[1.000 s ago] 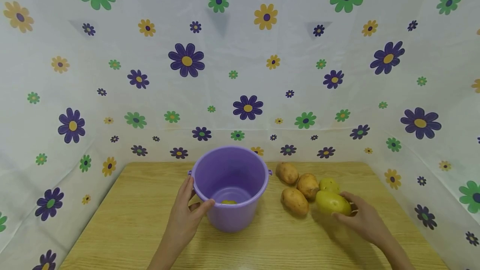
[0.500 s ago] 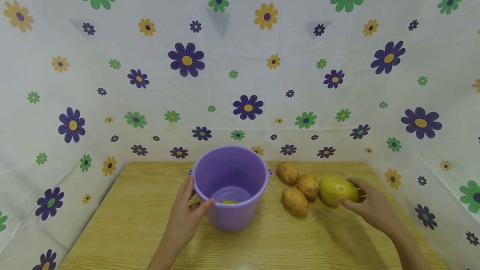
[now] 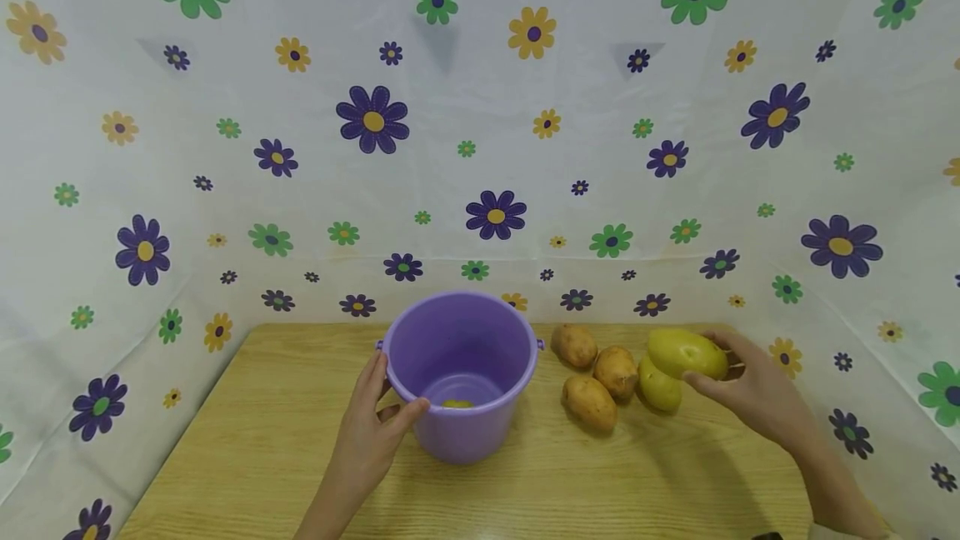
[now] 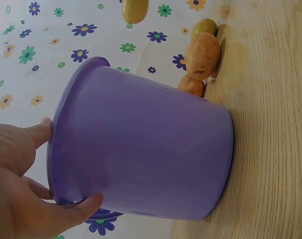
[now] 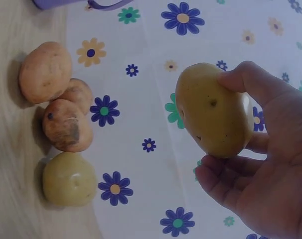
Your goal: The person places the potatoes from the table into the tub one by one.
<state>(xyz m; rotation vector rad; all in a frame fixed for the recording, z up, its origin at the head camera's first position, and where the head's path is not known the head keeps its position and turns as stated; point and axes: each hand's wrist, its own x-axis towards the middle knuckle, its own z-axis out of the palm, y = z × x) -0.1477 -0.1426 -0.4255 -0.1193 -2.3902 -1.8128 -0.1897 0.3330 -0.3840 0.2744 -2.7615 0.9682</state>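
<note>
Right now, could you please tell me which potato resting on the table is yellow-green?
The rightmost potato on the table, below the held one in the head view; the other three are brown.

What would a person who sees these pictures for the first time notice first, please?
Most likely the purple bucket, standing upright on the wooden table at lower middle of the head view, with the left hand at its rim. Next comes the glossy yellow potato, held off the table in the right hand. Behind them, the white cloth with green, purple and orange flowers fills the background.
</note>
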